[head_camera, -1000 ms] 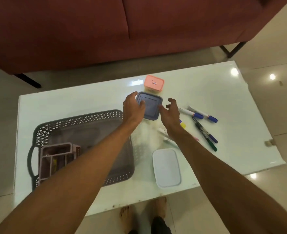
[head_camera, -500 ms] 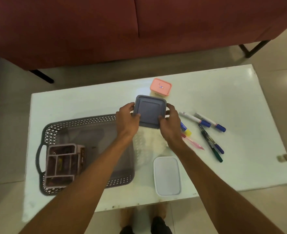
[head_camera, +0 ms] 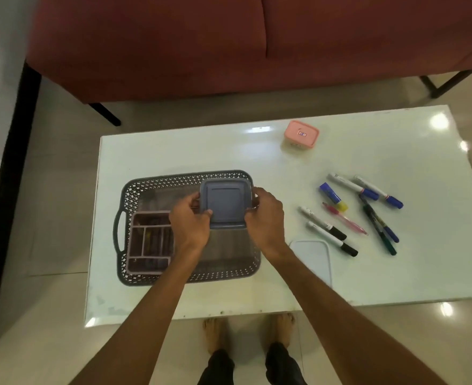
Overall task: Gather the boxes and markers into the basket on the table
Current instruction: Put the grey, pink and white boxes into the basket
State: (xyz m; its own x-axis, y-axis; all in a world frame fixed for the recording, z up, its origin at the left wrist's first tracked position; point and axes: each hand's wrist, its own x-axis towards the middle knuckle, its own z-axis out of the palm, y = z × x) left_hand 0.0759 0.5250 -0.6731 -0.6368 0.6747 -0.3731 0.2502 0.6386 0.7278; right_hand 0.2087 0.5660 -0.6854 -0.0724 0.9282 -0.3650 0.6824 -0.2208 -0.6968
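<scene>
A square grey-blue box (head_camera: 225,202) is held between my left hand (head_camera: 191,222) and my right hand (head_camera: 265,218), above the far right part of the dark grey lattice basket (head_camera: 160,180). Inside the basket's left end lies a mauve divided tray (head_camera: 149,241). A pink box (head_camera: 301,133) stands at the table's far side. A white flat box (head_camera: 314,255) lies right of the basket, partly hidden by my right forearm. Several markers (head_camera: 351,212) lie scattered to the right.
The glossy white table (head_camera: 173,151) stands in front of a red sofa (head_camera: 229,43). The table's near edge is just above my bare feet (head_camera: 248,329). A dark vertical edge runs down the left side of the floor.
Both hands closed on the grey-blue box beside the pink box, lifted it, and carried it left to above the basket. The camera view shifted left as well.
</scene>
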